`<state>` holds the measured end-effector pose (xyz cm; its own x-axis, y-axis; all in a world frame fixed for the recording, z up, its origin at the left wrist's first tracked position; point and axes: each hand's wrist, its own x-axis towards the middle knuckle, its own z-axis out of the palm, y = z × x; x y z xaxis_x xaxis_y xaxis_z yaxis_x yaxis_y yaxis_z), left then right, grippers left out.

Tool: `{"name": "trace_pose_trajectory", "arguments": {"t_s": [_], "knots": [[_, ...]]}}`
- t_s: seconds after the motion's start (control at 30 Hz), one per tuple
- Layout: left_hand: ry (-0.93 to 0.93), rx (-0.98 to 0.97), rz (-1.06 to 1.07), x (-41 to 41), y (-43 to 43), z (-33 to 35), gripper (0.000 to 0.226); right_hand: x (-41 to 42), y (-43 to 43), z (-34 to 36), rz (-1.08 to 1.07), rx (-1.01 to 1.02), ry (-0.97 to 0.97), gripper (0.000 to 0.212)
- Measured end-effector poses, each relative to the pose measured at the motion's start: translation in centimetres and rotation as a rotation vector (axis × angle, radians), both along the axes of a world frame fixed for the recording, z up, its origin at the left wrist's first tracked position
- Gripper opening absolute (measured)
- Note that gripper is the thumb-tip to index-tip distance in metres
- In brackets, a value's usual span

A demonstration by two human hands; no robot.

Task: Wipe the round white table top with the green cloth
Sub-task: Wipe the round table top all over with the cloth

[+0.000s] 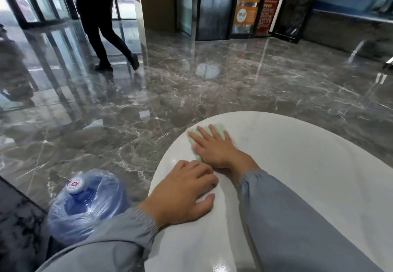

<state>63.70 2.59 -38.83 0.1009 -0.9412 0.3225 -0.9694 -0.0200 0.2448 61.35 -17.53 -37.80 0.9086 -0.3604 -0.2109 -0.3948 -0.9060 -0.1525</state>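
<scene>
Right hand presses the cloth flat near the counter's far left edge.
Its fingers are straight and spread; the left hand rests loose and empty. The cloth looks soft, light, apt to bunch: flat palm pressure suits it.

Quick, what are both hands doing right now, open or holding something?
Left hand: open, resting on the table top, holding nothing.
Right hand: open, fingers flat, pressing the green cloth.

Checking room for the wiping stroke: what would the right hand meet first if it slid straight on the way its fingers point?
No object: the right hand, flat on the cloth, points at the table rim just ahead; beyond it the picture shows only floor.
</scene>
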Motion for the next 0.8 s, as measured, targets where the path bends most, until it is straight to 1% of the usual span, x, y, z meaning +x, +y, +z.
{"name": "trace_pose_trajectory", "arguments": {"t_s": [0.1, 0.17, 0.2, 0.3, 0.33, 0.37, 0.43, 0.53, 0.57, 0.6, 0.63, 0.67, 0.8], "knots": [[0.010, -0.006, 0.003, -0.1, -0.1, -0.2, 0.027, 1.7, 0.7, 0.0, 0.144, 0.011, 0.002, 0.054], [-0.005, -0.007, 0.008, -0.1, -0.3, -0.3, 0.026, 1.4, -0.9, 0.1, 0.163, 0.030, -0.031, 0.055], [-0.003, -0.002, 0.015, -0.1, -0.3, -0.3, 0.026, 1.1, -2.4, 0.2, 0.125, 0.033, -0.038, 0.055], [0.015, 0.012, 0.016, -0.2, -0.2, -0.3, 0.026, 0.0, -7.4, 0.5, -0.164, 0.002, -0.017, 0.055], [0.010, 0.016, 0.022, -0.2, -0.1, -0.2, 0.026, 0.2, -8.1, 0.5, -0.218, -0.004, 0.014, 0.056], [0.001, 0.017, 0.022, -0.3, -0.1, -0.2, 0.026, 0.6, -8.0, 0.6, -0.224, -0.003, 0.039, 0.056], [-0.017, 0.030, 0.022, -0.4, -0.2, -0.2, 0.027, 1.8, -5.4, 0.4, -0.087, 0.002, 0.045, 0.056], [-0.005, 0.030, 0.021, -0.2, -0.4, -0.4, 0.028, 2.7, -0.1, 0.1, 0.280, -0.029, -0.018, 0.052], [0.003, 0.027, 0.022, -0.1, -0.4, -0.5, 0.029, 2.9, 0.9, 0.1, 0.371, -0.020, -0.027, 0.052], [0.006, 0.034, 0.020, 0.0, -0.5, -0.5, 0.029, 3.1, 0.9, 0.2, 0.410, -0.001, -0.027, 0.052], [0.006, 0.042, 0.018, 0.0, -0.5, -0.6, 0.029, 3.2, 0.4, 0.5, 0.390, 0.021, -0.016, 0.052], [0.000, 0.048, 0.018, 0.0, -0.5, -0.5, 0.030, 3.3, -0.5, 0.6, 0.325, 0.030, -0.009, 0.054], [0.028, 0.063, 0.025, 0.3, -0.5, -0.5, 0.032, 0.6, -6.0, 0.6, -0.084, 0.028, -0.058, 0.057]]}}
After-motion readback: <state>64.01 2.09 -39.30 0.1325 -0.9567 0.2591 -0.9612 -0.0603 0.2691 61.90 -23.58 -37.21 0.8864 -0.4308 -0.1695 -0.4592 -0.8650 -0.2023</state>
